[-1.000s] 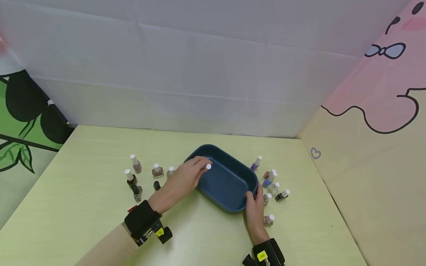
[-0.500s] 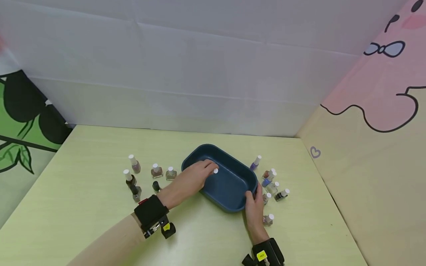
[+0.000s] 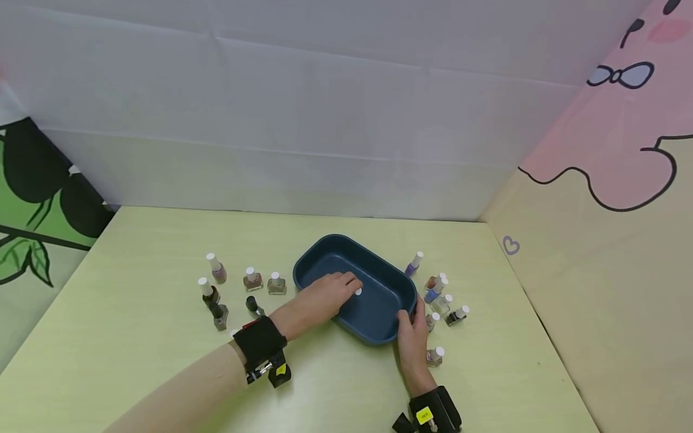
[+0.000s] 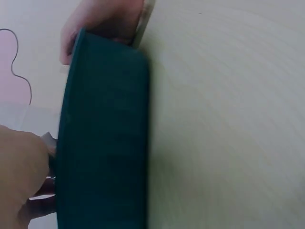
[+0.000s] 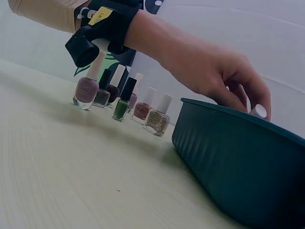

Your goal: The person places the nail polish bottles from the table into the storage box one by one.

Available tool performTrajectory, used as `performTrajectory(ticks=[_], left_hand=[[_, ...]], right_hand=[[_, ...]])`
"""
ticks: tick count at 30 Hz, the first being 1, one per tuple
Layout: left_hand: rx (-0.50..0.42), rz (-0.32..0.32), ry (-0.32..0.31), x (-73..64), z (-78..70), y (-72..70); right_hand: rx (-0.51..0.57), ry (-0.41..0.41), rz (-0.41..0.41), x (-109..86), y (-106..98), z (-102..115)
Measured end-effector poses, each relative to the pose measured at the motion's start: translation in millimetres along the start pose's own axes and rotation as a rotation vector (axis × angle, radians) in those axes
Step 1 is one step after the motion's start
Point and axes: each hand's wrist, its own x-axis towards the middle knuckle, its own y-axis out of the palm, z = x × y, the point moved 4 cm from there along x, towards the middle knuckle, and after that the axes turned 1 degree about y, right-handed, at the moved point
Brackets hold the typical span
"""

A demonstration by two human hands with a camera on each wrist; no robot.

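Note:
My left hand point(image 3: 325, 297) reaches down into a dark blue plastic tray point(image 3: 373, 322), pinching a nail polish bottle by its white cap point(image 3: 358, 291). In the right wrist view this white cap point(image 5: 258, 111) shows just over the tray's rim, and the glass below it is hidden by the wall. My right hand point(image 3: 414, 346) grips the tray's near right corner, thumb over the rim and fingers along the outside. The left wrist view has the tray's side wall point(image 4: 102, 133) between both hands.
On the table's left, several nail polish bottles stand, among them a glittery one point(image 3: 277, 284) and a black-capped green one point(image 5: 124, 100). More bottles, such as a purple one point(image 3: 414, 264) and a dark one point(image 3: 457, 316), cluster right of the tray. Walls point(image 3: 325, 120) enclose the back and sides.
My left hand has moved right and lower into the tray with the nail polish bottle. My right hand keeps its grip on the tray's corner.

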Motion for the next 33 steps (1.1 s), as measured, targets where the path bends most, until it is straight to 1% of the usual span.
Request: performTrajectory(ticks=[5,8,14,21,27,33], left_hand=[[0.098,0.060,0.030,2.2,-5.6,5.6],[0.126,0.089,0.028,4.5,-7.7,5.9],[0.114,0.128,0.030,7.5,-8.8,6.0],[0.084,0.154,0.033,11.9,-8.4,8.2],[0.126,0.164,0.063,16.5,-11.5,10.0],[0.104,0.168,0.037,19.8,-13.3,10.9]], right_hand=[[-0.009,-0.003,0.001,0.5,2,0],[-0.010,-0.006,-0.004,1.3,2,0],[-0.011,-0.004,-0.004,1.6,2,0],[-0.017,0.002,-0.007,1.0,1,0],[-0.015,-0.012,-0.010,-0.2,0,0],[-0.006,-0.012,-0.002,0.3,0,0]])
